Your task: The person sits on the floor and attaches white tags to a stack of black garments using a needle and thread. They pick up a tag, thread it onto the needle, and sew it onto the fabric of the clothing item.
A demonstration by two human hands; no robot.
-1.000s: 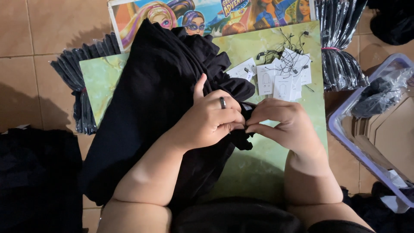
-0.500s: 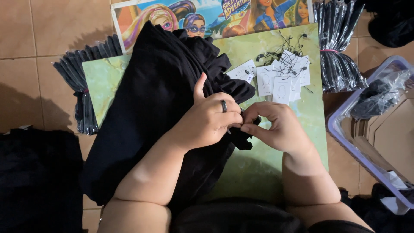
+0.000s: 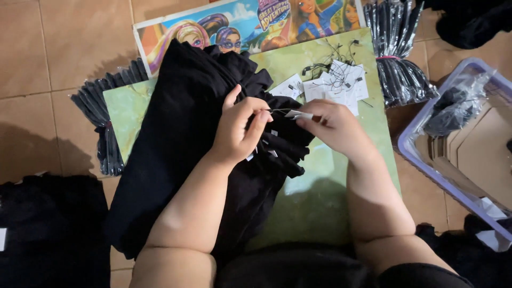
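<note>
while left hand [image 3: 240, 130] pinches thin string [image 3: 277, 111] over black garments [image 3: 181, 138], right hand [image 3: 333, 125] grip holds white tag [image 3: 298, 114] just beside it.

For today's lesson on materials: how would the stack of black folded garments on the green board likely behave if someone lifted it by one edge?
The black garments would probably sag and slide apart: their edges already droop in soft folds. The stack looks thick, so likely fairly heavy. The left hand presses into it, suggesting it yields easily.
</note>
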